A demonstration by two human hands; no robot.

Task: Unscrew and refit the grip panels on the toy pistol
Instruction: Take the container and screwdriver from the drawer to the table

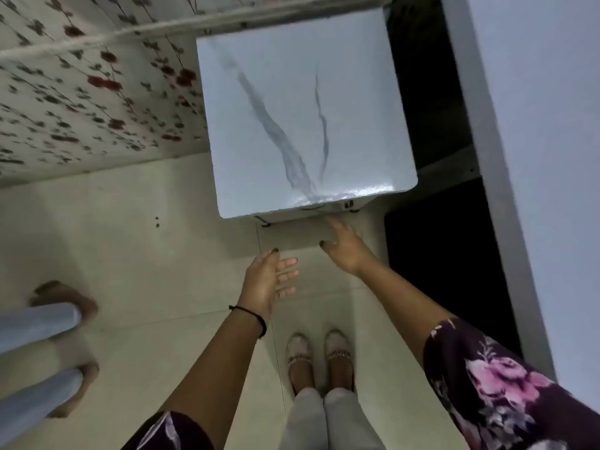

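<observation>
The left hand (269,280) hangs in the air above the floor (162,254), its grip apart, fingers straight and holding nothing, with a black band (256,316) on the wrist. The right hand (344,248) reaches to the near edge of the white marble-patterned table (292,108), its grip also apart and empty; whether the fingertips touch the edge cannot be told. The toy pistol does not show in this view. Floral wallpaper (81,92) lies left of the table, and a dark gap (438,254) and a pale wall panel (535,125) lie to its right. The person's sandalled feet (319,362) stand on the tiles below the hands. Another person's feet and pale trouser legs (48,336) stand at the left edge.
</observation>
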